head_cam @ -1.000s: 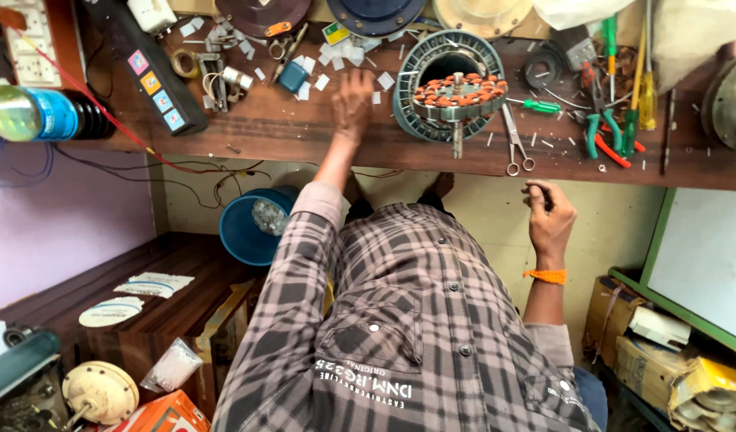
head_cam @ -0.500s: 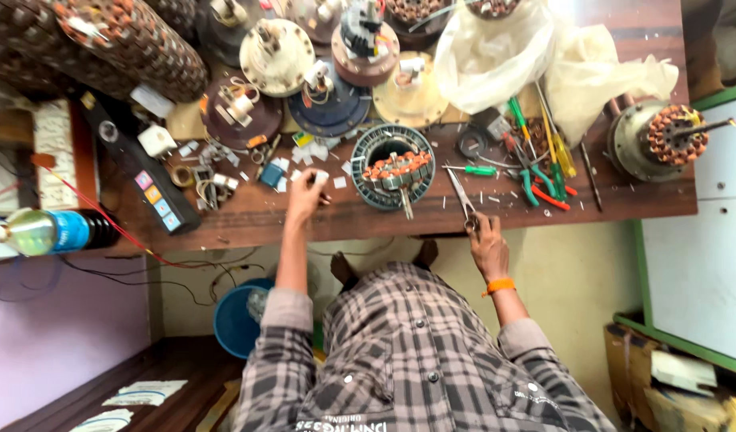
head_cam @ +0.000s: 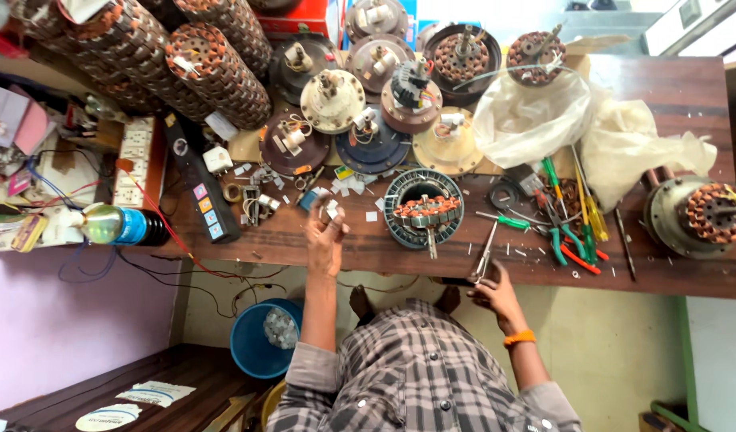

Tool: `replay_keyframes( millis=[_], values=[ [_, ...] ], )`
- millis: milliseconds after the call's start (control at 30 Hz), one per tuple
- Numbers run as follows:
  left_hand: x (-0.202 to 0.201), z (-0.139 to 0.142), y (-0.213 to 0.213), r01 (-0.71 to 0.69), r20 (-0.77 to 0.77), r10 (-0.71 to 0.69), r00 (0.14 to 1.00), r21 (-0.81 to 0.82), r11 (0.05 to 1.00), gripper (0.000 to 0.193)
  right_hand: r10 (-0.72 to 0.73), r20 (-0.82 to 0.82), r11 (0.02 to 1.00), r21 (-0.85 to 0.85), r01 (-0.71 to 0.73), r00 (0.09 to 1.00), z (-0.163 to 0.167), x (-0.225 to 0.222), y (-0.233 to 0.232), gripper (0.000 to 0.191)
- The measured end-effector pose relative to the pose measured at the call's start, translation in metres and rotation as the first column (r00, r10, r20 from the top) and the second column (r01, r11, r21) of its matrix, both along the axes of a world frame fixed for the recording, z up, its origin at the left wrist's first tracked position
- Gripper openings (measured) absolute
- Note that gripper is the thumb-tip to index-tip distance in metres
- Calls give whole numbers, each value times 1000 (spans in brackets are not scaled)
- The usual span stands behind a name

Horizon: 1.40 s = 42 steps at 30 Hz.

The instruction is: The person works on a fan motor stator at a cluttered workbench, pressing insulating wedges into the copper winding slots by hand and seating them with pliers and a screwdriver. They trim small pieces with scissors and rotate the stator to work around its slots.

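One pair of scissors (head_cam: 485, 254) lies on the wooden workbench (head_cam: 672, 264) right at your right hand (head_cam: 496, 294), its long axis running nearly straight away from you, blades pointing toward the far side and handles at your fingers near the bench's front edge; whether those fingers are closed on the handles you cannot tell. Your left hand (head_cam: 326, 240) is raised over the bench with fingers curled around a few small white paper pieces (head_cam: 332, 210). Between your hands sits the round stator with copper windings (head_cam: 423, 210). Left of it lie a long black strip with coloured square labels (head_cam: 200, 190) and a blue-labelled bottle (head_cam: 116, 226). A red box (head_cam: 304, 18) stands at the far edge.
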State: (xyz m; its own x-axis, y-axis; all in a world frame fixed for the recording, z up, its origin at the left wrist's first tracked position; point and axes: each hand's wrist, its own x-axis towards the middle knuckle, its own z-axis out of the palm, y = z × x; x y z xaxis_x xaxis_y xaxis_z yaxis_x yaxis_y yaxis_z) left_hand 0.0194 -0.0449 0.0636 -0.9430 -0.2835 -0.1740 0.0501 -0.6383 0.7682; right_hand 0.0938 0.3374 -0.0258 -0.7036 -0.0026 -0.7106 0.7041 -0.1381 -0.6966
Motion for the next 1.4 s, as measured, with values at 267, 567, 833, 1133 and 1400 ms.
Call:
replay_keyframes(
  millis=[267, 567, 833, 1133, 1400],
  values=[
    [-4, -19, 4, -159, 44, 190, 981, -382, 910, 10, -42, 128, 925, -369, 86, 991, 13, -2, 18, 48],
    [9, -9, 16, -153, 20, 174, 985, -392, 907, 9, 66, 30, 957, -285, -54, 997, 3, 19, 9, 41],
    [23, 36, 50, -31, 28, 47, 998, -433, 901, 23, 242, -310, 969, 38, -243, 919, 28, 15, 7, 28],
    [47, 60, 65, 262, 130, -251, 959, -77, 962, 12, 235, -363, 965, 198, -172, 902, 146, 10, 10, 25],
    [55, 78, 78, 365, 113, -349, 930, -193, 911, 14, 640, -346, 717, -49, -695, 686, 187, 6, -41, 64]
  ],
)
